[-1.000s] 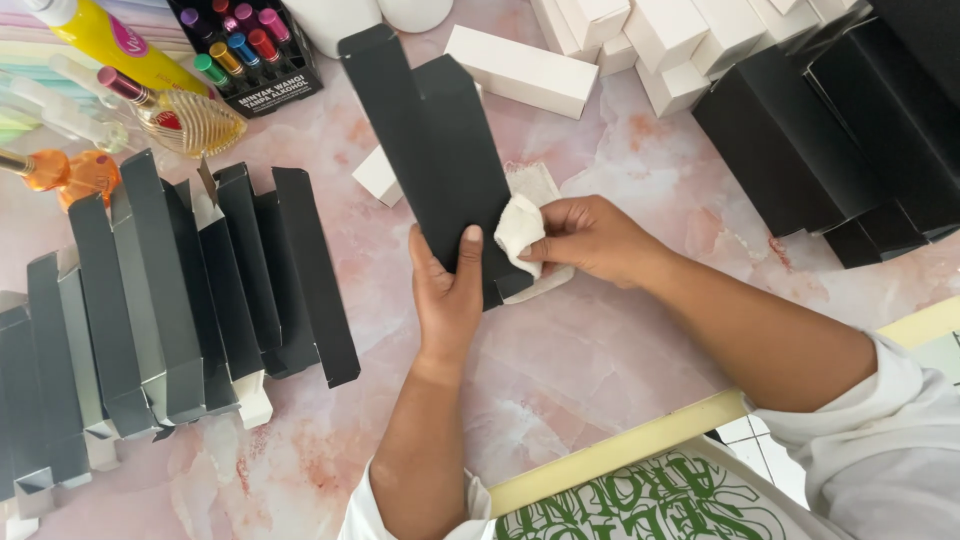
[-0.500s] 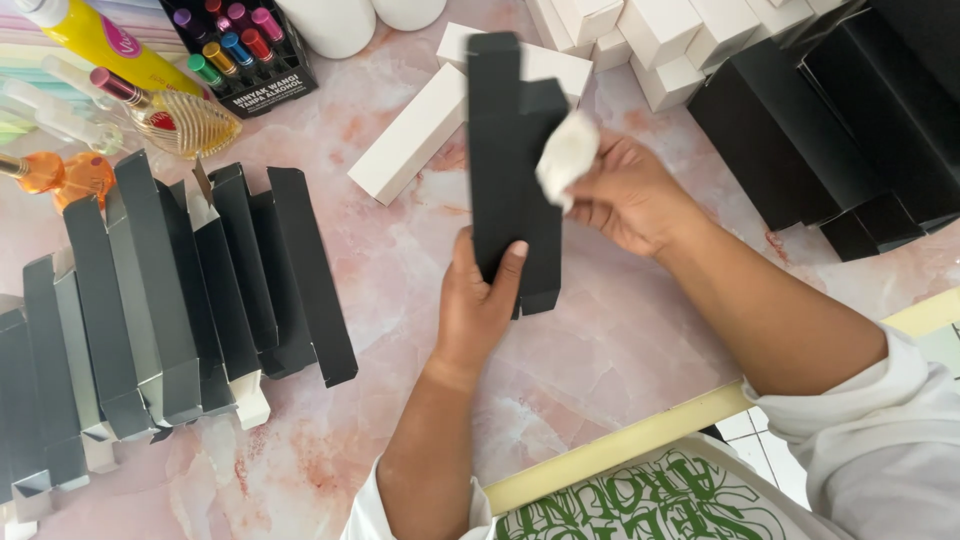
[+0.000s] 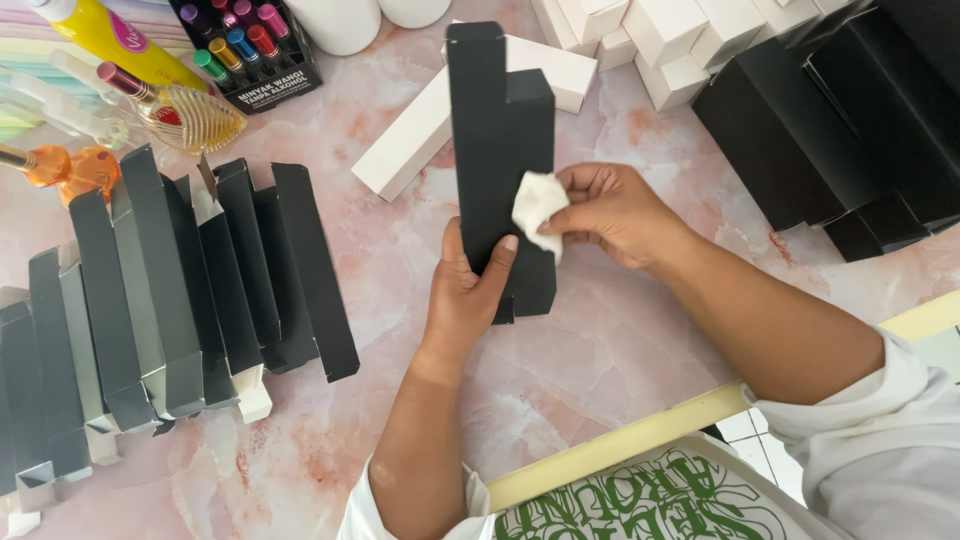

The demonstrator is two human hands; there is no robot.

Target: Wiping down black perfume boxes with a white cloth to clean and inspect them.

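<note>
left hand (image 3: 465, 290) clasping, right hand (image 3: 610, 210) pinching

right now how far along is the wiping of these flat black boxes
Looks done: a fanned row of flat black cardboard cartons lies at the table's left. In hand: the left hand holds one tall flat black carton while the right hand presses a white wad of cloth to it. Probably left: the black cartons stacked top right.

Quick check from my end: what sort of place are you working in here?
Likely a small packaging workbench, perhaps home-based: a pink marble-look tabletop holds a row of flat black cartons, stacked white boxes and perfume bottles. The left hand holds a flat black carton.
</note>
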